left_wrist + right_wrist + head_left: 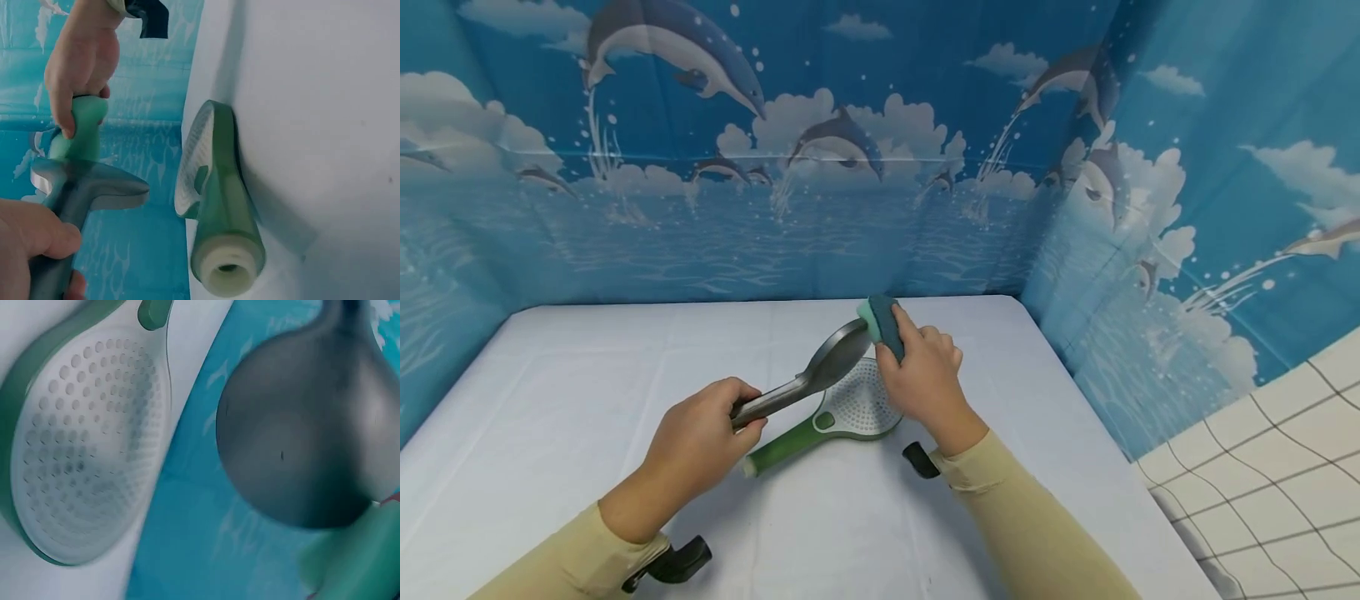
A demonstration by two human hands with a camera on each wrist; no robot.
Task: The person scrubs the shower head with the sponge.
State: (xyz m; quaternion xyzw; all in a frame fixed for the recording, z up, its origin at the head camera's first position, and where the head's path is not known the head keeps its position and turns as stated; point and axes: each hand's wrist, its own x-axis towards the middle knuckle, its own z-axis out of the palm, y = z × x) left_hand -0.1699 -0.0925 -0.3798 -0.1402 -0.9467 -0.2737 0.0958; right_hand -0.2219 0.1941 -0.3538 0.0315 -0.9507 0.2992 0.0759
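My left hand grips the handle of a grey metallic shower head, held tilted above the table with its round head up and to the right. A two-tone green sponge, dark on one side and pale on the other, is pinched in my right hand. Its pale side touches the far end of the grey head, as the left wrist view also shows at the sponge. Beneath, a green and white shower head lies on the table, its dotted white face partly hidden by the grey one.
A white cloth covers the table. Blue curtains with dolphins stand behind it and along the sides. White tiles show at the lower right. Black straps with dark mounts are on both wrists.
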